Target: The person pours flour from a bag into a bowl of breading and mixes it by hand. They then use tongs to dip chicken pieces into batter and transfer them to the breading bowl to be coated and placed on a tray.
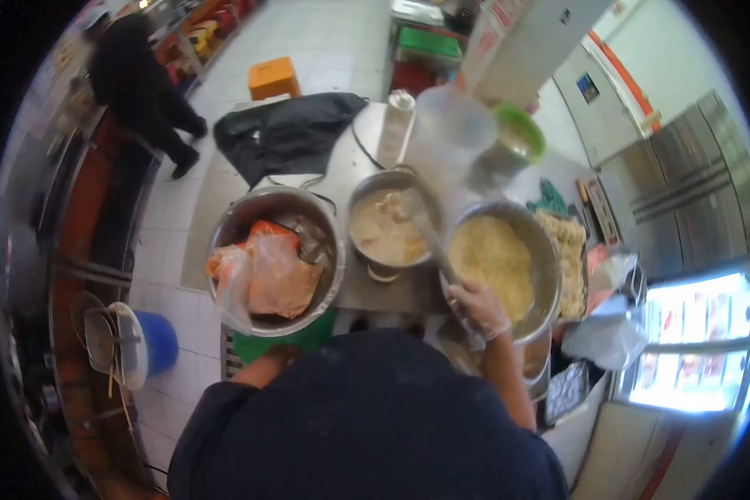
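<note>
My right hand [479, 308], in a clear plastic glove, is closed around long metal tongs [438, 250]. Their far end reaches into the middle pot [360, 185], at a pale piece of food [392, 205] lying in creamy batter [373, 229]. Just beyond that hand stands a wide metal bowl [550, 250] of yellowish crumbs or flour [493, 258]. My left hand [285, 353] is low beside the left metal bowl [335, 283]; its fingers are hidden. That left bowl contains raw-looking meat [283, 283] and clear plastic bags.
A black cloth or apron [287, 133] lies behind the left bowl. Toward the back stand a clear container [454, 121] and a green-rimmed tub [521, 137]. Breaded pieces [571, 262] fill a tray at right. Another person [137, 75] walks at far left, near an orange stool [273, 77].
</note>
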The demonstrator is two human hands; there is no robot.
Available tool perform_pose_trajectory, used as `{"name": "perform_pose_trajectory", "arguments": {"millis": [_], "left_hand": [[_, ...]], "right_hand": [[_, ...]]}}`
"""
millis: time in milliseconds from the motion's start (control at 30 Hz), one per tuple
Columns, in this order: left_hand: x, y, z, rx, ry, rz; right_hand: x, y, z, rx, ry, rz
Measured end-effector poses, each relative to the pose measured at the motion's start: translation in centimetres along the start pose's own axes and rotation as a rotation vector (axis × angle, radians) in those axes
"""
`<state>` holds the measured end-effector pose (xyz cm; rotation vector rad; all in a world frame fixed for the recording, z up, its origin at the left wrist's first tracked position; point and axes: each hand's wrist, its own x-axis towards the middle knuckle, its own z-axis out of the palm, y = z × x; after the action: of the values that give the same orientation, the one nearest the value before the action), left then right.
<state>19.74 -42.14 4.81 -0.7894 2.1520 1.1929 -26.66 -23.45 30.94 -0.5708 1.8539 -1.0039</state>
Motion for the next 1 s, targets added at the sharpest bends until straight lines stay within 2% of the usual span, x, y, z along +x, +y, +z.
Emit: {"name": "perform_pose_trajectory", "arguments": {"millis": [233, 300, 333, 367, 433, 467, 533, 667, 700, 767, 800, 867, 933, 1000], "left_hand": [[1.7, -1.4, 1.2, -0.003, -0.120, -0.047], [1.7, -1.9, 1.2, -0.005, -0.134, -0.065], [1.6, -2.1, 1.2, -0.005, -0.137, -0.072], [1.5, -2.3, 1.2, -0.003, -0.136, -0.079], [1.5, -2.7, 1.4, -0.007, -0.138, -0.090], [1.4, -2.8, 1.5, -0.006, -0.139, -0.095], [1.5, -2.9, 1.6, -0.006, -0.139, -0.101], [1.4, -3.0, 1.4, -0.005, -0.137, -0.103], [1.5, -2.8, 1.3, -0.005, -0.136, -0.104], [1.7, -3.3, 1.6, -0.008, -0.129, -0.111], [1.6, -3.1, 1.5, -0.008, -0.122, -0.113], [1.5, -2.8, 1.7, -0.017, -0.104, -0.119], [1.2, -2.6, 2.1, -0.036, -0.073, -0.128], [1.8, -1.9, 2.7, -0.080, -0.030, -0.130]], "right_hand": [[-7.3, 2.0, -6.8, -0.158, 0.263, 0.180], [-9.9, 2.8, -8.3, -0.170, 0.371, 0.091], [-10.9, 3.6, -9.0, -0.228, 0.445, 0.113], [-10.6, 6.0, -9.3, -0.179, 0.547, -0.147], [-12.1, 5.1, -9.6, -0.620, 0.608, -0.209], [-12.5, 4.1, -9.2, -0.615, 0.605, -0.208], [-13.3, 1.9, -7.5, -0.815, 0.599, -0.035], [-12.5, 0.0, -6.9, -0.817, 0.543, -0.156], [-11.9, -1.2, -6.7, -0.810, 0.549, -0.155], [-10.4, -4.7, -5.6, -0.832, 0.386, -0.048], [-9.1, -5.0, -4.9, -0.827, 0.390, -0.052], [-6.3, -5.4, -3.2, -0.998, 0.418, -0.276], [-3.2, -8.2, -0.9, -1.218, 0.314, -0.105], [0.9, -9.0, 1.7, -1.165, 0.293, -0.087]]}}
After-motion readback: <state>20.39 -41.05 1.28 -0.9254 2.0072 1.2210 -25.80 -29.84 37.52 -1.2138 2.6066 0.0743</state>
